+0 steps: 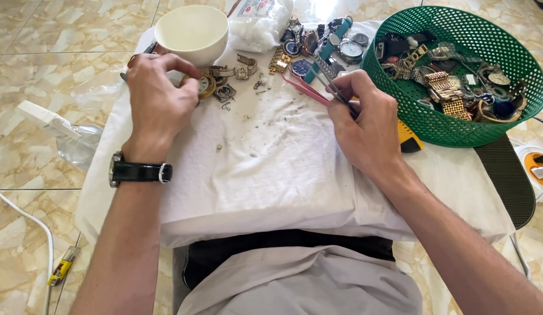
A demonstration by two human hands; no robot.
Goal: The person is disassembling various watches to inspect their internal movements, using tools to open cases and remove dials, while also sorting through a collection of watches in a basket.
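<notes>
Gold-coloured metal shows only in part at the upper left of the frame, where a round watch case with a pale dial is pinched between the fingertips of the left hand; most of its rim is hidden behind the fingers, and the dial markings are too small to be made out. A black strapped wristwatch is worn on the left wrist. The right hand, right of centre, is closed around a pair of pink tweezers and a thin metal tool; how the two are gripped inside the fist cannot be told. The tweezer tips point toward the upper left and touch nothing that can be seen.

Both hands are held over a wrinkled white cloth speckled with fine dark grit and a few tiny parts. A smooth cream bowl stands just behind the left hand, its top cut off by the frame edge. Beside it lies a clear plastic bag, also cut off. A tangle of watches and bracelets is heaped along the top centre. At the upper right a green perforated plastic basket holds more watches, jumbled and hard to tell apart.
</notes>
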